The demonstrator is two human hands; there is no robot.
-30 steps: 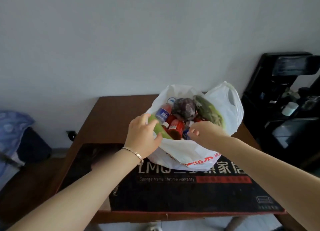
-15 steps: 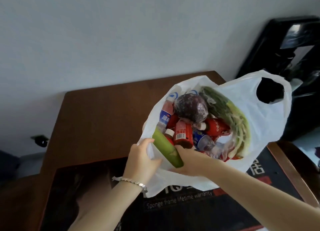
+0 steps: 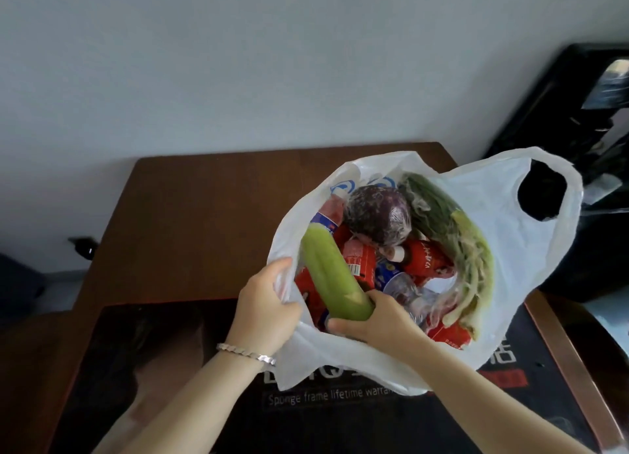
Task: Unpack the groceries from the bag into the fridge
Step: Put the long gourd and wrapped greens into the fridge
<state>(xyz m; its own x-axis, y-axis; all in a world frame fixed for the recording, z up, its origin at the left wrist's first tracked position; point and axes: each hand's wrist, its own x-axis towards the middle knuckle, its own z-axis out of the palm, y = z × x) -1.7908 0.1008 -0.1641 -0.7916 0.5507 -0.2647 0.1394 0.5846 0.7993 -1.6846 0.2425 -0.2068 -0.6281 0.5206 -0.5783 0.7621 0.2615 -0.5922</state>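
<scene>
Obs: Right hand (image 3: 371,321) is curled round the near end of the green gourd (image 3: 332,276), thumb on top and fingers underneath. Left hand (image 3: 265,307) pinches the near rim of the white bag (image 3: 510,249) and holds the mouth open.

Rev: Location of the gourd?

Obs: Inside the bag on the brown table (image 3: 204,215). It lies slanted on top of the red bottles (image 3: 425,259), with its far end near a blue-labelled bottle (image 3: 323,220). The fridge is not in view.

Rev: Failure modes from here?

Obs: Judgement only. 1) The hold is at one end, so the long free end could lever down and twist out of the fingers. 2) The wrapped purple cabbage (image 3: 374,218) sits on the pile just beside the gourd, so drawing the gourd out may shift the bottles and roll the cabbage. 3) The thin plastic could snag on the gourd and drag the bag towards the table edge if the left hand slackens.

Rev: And the greens (image 3: 452,242)?

Obs: They lie along the far wall of the bag, apart from the gourd. Low risk.
</scene>
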